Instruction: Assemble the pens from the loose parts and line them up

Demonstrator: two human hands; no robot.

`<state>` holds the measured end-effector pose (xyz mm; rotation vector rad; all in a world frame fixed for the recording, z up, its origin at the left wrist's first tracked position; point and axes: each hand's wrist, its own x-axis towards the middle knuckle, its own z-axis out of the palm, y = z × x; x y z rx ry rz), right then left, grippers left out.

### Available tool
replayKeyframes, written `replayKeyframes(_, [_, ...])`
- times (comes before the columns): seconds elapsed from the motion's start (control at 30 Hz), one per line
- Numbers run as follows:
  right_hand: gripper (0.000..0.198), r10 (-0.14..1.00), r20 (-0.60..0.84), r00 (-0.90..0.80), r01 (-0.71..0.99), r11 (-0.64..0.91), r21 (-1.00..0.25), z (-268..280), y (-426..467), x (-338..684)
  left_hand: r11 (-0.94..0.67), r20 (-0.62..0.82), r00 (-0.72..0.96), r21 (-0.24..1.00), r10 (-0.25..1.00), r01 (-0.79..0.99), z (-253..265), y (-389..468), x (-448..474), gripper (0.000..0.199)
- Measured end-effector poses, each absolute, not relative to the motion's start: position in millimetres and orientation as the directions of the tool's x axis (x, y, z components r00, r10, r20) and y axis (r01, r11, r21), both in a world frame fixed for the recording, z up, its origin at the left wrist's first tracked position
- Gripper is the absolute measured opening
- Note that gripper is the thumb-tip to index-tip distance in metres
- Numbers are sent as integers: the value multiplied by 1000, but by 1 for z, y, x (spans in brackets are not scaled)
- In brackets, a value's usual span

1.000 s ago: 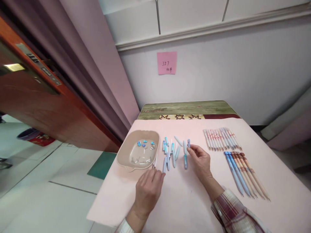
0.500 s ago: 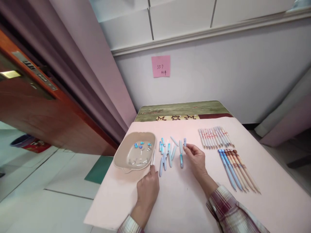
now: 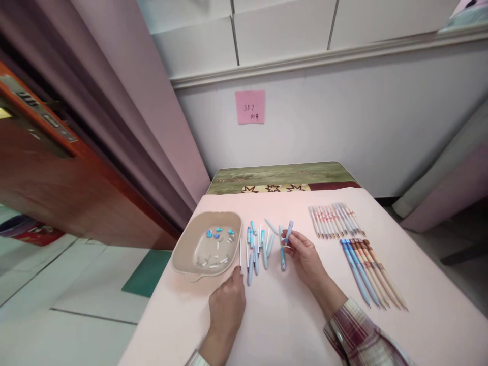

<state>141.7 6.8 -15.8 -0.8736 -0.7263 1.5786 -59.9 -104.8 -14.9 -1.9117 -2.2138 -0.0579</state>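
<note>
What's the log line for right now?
left hand: at slim white refill | right hand: holding lavender-and-blue cylindrical pen part | left side: beige plastic tub

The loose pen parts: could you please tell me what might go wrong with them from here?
The right hand pinches a short pen piece near its lower end, so it might slip. The loose pen barrels lie close together and could roll if nudged. The white refill at the left hand might catch the nearby basin.

Left hand [image 3: 227,302] has shifted leftward to a white refill [image 3: 240,252], lower centre; right hand [image 3: 307,259] has tipped its blue pen piece [image 3: 289,232] aslant.
</note>
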Motion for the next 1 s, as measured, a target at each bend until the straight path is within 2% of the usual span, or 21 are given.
replayKeyframes(0.07, [32, 970, -200, -140, -600, -244, -762, -14, 8, 142, 144, 219, -114, -126, 969, 981, -18, -105, -62, 30])
replayKeyframes(0.17, [34, 963, -223, -150, -619, -267, -739, -14, 9, 143, 111, 309, -63, -140, 949, 984, -21, -105, -64, 30])
replayKeyframes(0.23, [34, 966, -214, -148, -602, -259, -755, -15, 10, 142, 44, 394, 12, -134, 919, 990, -21, -106, -63, 30])
replayKeyframes(0.4, [33, 981, -135, -139, -506, -187, -842, -18, 10, 141, -259, 566, 249, -64, 786, 964, 1, -103, -52, 31])
replayKeyframes(0.63, [28, 991, -70, -116, -430, -113, -895, -20, 10, 139, -378, 658, 282, 5, 698, 926, 41, -91, -44, 35])
replayKeyframes(0.73, [26, 991, -32, -133, -399, -83, -913, -19, 9, 140, -343, 674, 181, 115, 716, 932, 53, -87, -53, 30])
replayKeyframes(0.83, [23, 990, -10, -142, -385, -65, -921, -19, 9, 142, -143, 650, -91, 298, 754, 944, 69, -80, -73, 22])
replayKeyframes(0.9, [22, 989, -12, -147, -392, -69, -917, -21, 9, 143, 31, 564, -298, 433, 770, 901, 82, -72, -95, 20])
replayKeyframes(1.0, [24, 985, -38, -171, -408, -105, -907, -23, 8, 143, 176, 410, -449, 551, 794, 816, 96, -58, -136, 23])
